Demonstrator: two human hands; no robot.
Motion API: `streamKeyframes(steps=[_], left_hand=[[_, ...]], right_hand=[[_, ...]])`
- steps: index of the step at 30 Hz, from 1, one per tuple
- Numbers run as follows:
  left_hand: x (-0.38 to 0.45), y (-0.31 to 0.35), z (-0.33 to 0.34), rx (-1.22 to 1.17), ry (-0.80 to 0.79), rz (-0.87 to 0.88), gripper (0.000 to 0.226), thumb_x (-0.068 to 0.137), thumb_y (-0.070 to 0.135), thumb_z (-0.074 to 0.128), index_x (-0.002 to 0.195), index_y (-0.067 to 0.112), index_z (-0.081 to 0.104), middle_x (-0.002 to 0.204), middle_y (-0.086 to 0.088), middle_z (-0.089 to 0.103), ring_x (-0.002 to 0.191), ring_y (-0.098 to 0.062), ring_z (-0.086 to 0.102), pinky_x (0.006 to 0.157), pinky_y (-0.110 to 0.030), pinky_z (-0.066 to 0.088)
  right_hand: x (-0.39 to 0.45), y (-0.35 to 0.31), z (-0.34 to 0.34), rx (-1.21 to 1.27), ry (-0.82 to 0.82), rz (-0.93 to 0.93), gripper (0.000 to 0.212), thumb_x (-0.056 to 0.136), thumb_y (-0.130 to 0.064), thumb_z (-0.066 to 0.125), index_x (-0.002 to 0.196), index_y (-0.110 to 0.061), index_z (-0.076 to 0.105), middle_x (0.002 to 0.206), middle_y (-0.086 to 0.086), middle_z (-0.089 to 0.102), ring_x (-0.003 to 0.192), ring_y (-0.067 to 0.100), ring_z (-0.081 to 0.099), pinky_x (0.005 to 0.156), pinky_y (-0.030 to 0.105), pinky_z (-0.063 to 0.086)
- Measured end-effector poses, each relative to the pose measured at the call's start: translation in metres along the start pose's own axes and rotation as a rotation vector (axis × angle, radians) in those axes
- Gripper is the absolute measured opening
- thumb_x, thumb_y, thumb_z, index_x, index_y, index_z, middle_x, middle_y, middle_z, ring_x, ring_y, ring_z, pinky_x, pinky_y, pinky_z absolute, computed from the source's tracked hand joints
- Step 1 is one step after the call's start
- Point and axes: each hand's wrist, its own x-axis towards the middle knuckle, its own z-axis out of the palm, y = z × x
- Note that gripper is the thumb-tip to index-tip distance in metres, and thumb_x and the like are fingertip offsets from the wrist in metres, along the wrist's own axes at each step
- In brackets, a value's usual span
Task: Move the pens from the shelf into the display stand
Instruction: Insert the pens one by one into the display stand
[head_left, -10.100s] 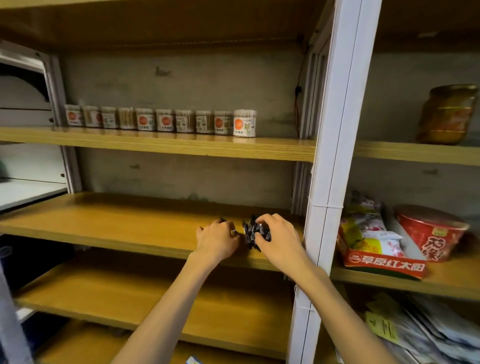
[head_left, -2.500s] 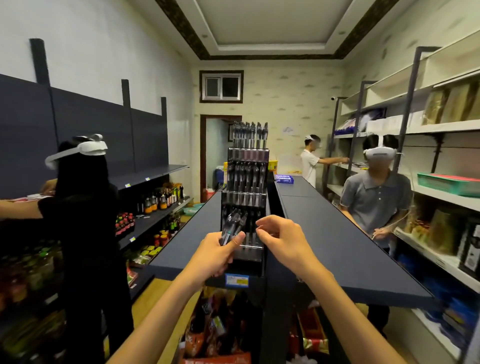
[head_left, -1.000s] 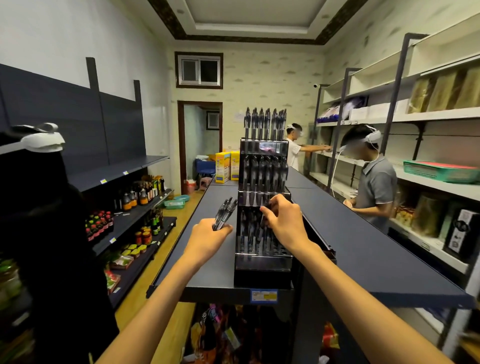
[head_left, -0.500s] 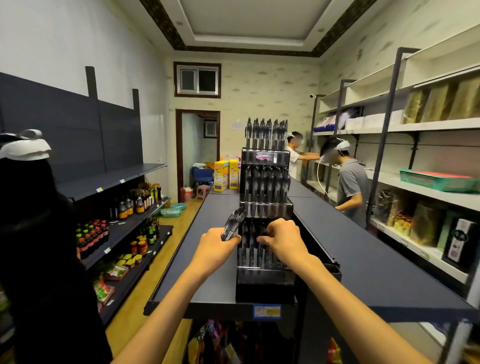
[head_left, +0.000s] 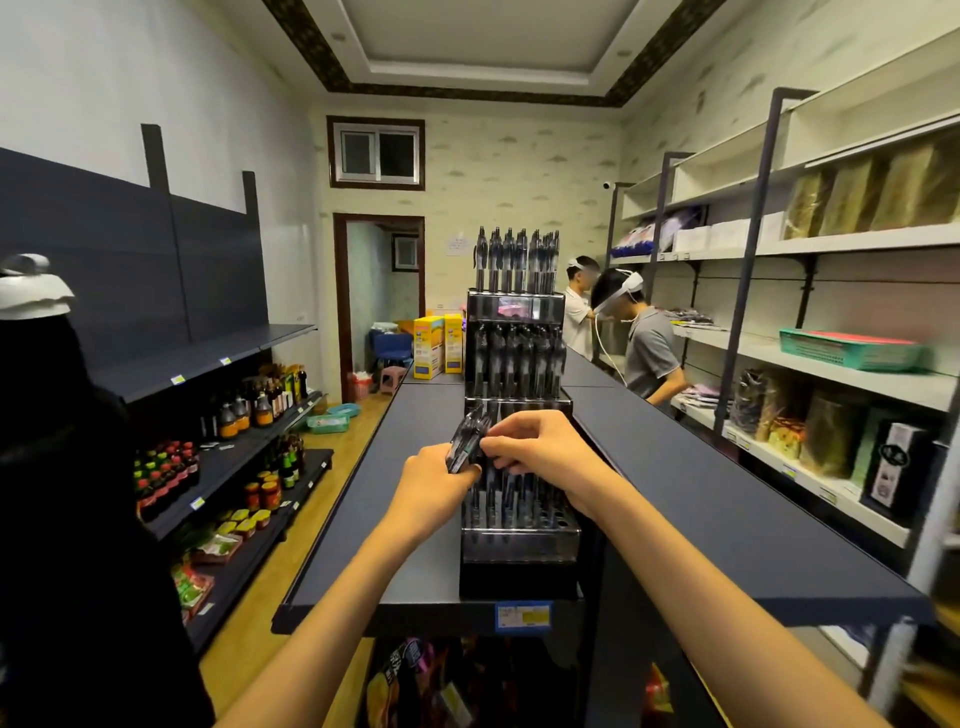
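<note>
From the head view, the left hand (head_left: 434, 480) is gripping a bundle of dark pens (head_left: 466, 441), its fingers curled round their lower ends so that the bundle is sticking up and tilting slightly to the right. The right hand (head_left: 540, 449) is reaching across to the same bundle, its thumb and fingertips pinching at one of the pens near the top of the left hand. Both hands are hovering just in front of the middle of the black tiered display stand (head_left: 517, 551), which is standing near the front edge of a long dark counter (head_left: 727, 499).

The stand is already carrying rows of upright pens on its top, middle and lowest tiers; some holes at the right of the lowest tier are showing bare. A small blue and yellow price label (head_left: 523, 616) is sitting on the counter's front lip just under the stand.

Farther down the counter, yellow boxes (head_left: 439, 345) are standing beside the stand's left side. On the right, two people wearing headsets (head_left: 631, 332) are working at pale wall shelves. On the left, dark shelves are holding bottles (head_left: 254, 405) and jars, and a dark-haired person's head is filling the near left edge.
</note>
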Motion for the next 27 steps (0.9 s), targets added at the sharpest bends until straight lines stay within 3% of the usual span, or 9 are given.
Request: streamKeyframes(steps=[6,12,18,22,24,27], left_hand=[[-0.002,0.007,0.007,-0.003,-0.053,0.062,0.016,0.092,0.026,0.060,0.085,0.014,0.069,0.075,-0.004,0.070,0.073,-0.024,0.064,0.054,-0.024,0.041],[-0.001,0.002,0.009,-0.180,-0.192,-0.006,0.016,0.094,0.028,0.064,0.080,0.021,0.060,0.048,0.008,0.053,0.038,-0.010,0.046,0.038,-0.023,0.036],[0.000,-0.004,0.009,-0.079,-0.130,-0.011,0.026,0.092,0.028,0.067,0.072,0.019,0.054,0.044,0.015,0.048,0.041,-0.003,0.040,0.040,-0.014,0.029],[0.000,-0.009,0.005,-0.071,-0.013,-0.026,0.036,0.090,0.025,0.067,0.065,0.019,0.041,0.052,0.011,0.042,0.051,-0.008,0.035,0.049,-0.023,0.030],[0.001,-0.010,0.003,-0.082,0.022,-0.052,0.037,0.090,0.025,0.066,0.064,0.018,0.040,0.055,0.006,0.040,0.052,-0.011,0.033,0.054,-0.030,0.029],[0.001,-0.009,0.002,-0.078,0.047,-0.070,0.039,0.091,0.029,0.066,0.062,0.017,0.043,0.052,0.008,0.039,0.046,-0.007,0.031,0.051,-0.030,0.026]], right_hand=[[-0.001,0.012,0.001,0.037,0.003,0.006,0.015,0.089,-0.029,0.078,0.093,-0.015,0.076,0.088,0.001,0.078,0.082,0.012,0.075,0.074,0.028,0.058],[0.005,0.018,0.000,0.290,0.151,0.069,0.017,0.098,-0.022,0.066,0.094,-0.006,0.060,0.084,0.013,0.077,0.077,0.024,0.076,0.064,0.028,0.060],[0.011,0.021,-0.014,0.463,0.313,0.027,0.017,0.101,-0.013,0.062,0.102,0.003,0.058,0.083,0.018,0.075,0.076,0.031,0.077,0.065,0.035,0.063],[0.013,0.025,-0.026,0.358,0.409,-0.035,0.017,0.099,-0.014,0.064,0.101,0.003,0.061,0.083,0.019,0.073,0.072,0.028,0.076,0.063,0.036,0.063],[0.012,0.028,-0.030,0.195,0.450,-0.095,0.014,0.099,-0.016,0.065,0.099,-0.002,0.062,0.082,0.018,0.073,0.069,0.024,0.075,0.062,0.039,0.064],[0.010,0.035,-0.029,-0.081,0.484,-0.180,0.013,0.098,-0.020,0.067,0.095,-0.009,0.061,0.078,0.010,0.072,0.063,0.018,0.073,0.063,0.040,0.064]])
